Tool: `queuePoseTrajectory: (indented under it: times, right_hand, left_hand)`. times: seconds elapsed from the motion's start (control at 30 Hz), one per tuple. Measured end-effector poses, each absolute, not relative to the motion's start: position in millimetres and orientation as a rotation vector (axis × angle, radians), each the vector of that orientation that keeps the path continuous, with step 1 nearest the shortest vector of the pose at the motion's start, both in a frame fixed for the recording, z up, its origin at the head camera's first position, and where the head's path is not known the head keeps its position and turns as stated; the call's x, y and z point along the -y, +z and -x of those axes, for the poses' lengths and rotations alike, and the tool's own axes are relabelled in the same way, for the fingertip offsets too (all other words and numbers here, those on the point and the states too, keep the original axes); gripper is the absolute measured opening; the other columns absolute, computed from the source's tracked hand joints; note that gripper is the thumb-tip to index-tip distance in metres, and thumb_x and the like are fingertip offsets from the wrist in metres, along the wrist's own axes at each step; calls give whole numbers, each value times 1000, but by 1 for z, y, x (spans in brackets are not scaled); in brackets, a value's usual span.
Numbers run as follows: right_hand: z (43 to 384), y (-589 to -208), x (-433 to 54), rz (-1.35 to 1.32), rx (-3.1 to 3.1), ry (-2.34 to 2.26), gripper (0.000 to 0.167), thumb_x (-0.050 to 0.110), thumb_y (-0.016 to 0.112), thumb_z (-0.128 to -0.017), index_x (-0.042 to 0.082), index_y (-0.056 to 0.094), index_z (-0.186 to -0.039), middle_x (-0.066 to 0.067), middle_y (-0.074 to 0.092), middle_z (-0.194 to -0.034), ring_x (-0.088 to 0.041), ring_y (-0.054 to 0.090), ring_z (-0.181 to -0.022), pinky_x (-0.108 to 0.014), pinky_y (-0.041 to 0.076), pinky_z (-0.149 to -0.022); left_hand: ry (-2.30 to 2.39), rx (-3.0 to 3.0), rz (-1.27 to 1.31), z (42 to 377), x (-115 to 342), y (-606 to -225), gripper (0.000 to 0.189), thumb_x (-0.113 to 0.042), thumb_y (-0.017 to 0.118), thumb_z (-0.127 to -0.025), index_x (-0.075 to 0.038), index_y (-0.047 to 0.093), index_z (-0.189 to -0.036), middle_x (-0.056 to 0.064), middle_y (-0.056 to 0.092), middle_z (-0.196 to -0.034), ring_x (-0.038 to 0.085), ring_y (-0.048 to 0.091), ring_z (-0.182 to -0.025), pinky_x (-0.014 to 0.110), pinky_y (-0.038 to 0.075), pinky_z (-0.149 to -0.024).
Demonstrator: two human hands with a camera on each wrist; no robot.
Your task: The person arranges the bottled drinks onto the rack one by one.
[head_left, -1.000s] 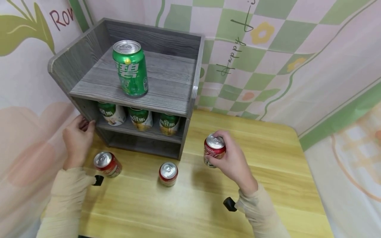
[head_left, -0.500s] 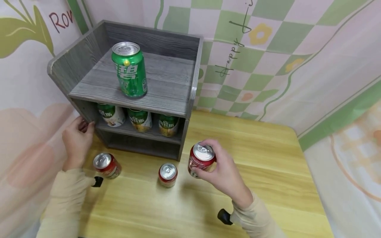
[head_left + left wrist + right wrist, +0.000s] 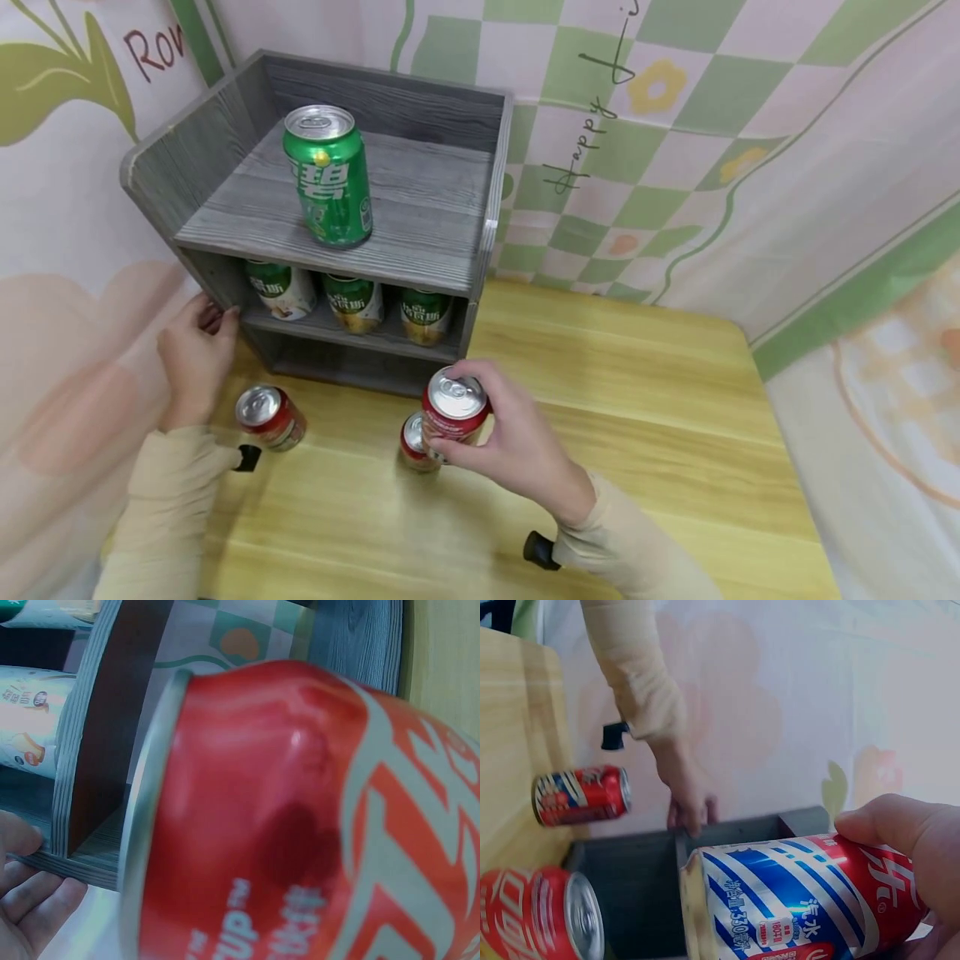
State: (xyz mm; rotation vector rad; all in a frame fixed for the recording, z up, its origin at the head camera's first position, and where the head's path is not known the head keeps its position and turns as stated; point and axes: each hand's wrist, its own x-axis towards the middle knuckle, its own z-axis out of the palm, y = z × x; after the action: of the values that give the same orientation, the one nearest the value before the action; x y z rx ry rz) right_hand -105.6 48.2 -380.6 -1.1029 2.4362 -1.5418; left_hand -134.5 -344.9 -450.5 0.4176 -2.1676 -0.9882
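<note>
My right hand (image 3: 517, 450) grips a red cola can (image 3: 454, 410) near its top, thumb and fingers around it. Blue and white stripes show on this can (image 3: 780, 900) in the right wrist view. It is off the table and partly covers a second red can (image 3: 412, 450) standing behind it. At the left front corner of a grey wooden shelf (image 3: 420, 183), my left hand (image 3: 197, 358) pinches the side panel. Near that wrist stands a third red can (image 3: 272, 417), which fills much of the left wrist view.
On the shelf's top stands a green soda can (image 3: 330, 183). Its middle tier holds three green-topped cans, among them a middle one (image 3: 354, 302). The wooden table (image 3: 637, 400) extends to the right. A patterned cloth (image 3: 585, 167) hangs behind.
My right hand has carried the red cola can leftward across the table, from right of the shelf to in front of the standing red can. My left hand stays at the shelf's side.
</note>
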Motion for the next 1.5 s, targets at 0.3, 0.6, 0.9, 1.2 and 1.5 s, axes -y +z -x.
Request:
queuePoseTrajectory:
  times: [0.3,0.6,0.9,1.2,1.5]
  right_hand:
    - [108,-385,-9,1160,-2414,-1456,66,15,90,-77,15,51,-130,0,63,-120,-10,62,-104,-26,59,-87]
    - [118,-384,17,1220,-2358,-1391,65,16,90,-77,16,51,-129,1,64,-121,-8,62,-108,-21,56,-91]
    - [135,-384,41,1257,-2493,-1115,65,30,90,-77,20,51,-129,5,65,-116,-8,62,-101,-18,55,-81]
    - [141,-387,67,1248,-2541,-923,75,36,90,-76,21,47,-136,5,68,-114,-6,64,-94,-16,54,-74]
    - [152,-388,80,1241,-2550,-749,65,34,88,-76,9,58,-129,4,69,-108,-8,64,-93,-14,52,-76]
  left_hand:
    - [-999,2167,-406,135,344,-448,25,-2,68,-93,7,70,-116,29,72,-105,-31,44,-74,-6,43,-70]
    - [-948,2169,-420,136,344,-444,25,-6,70,-92,3,73,-115,24,74,-104,-7,68,-83,-5,44,-71]
    - [-963,2179,-406,136,344,-444,23,-2,68,-93,8,71,-113,28,72,-103,-31,44,-73,-7,39,-69]
    - [-935,2190,-436,134,346,-446,22,-4,67,-93,9,70,-111,27,73,-102,-32,43,-72,-7,36,-68]
    - [-950,2170,-427,135,343,-451,23,-3,67,-93,10,70,-111,29,72,-102,-32,43,-73,-8,37,-68]
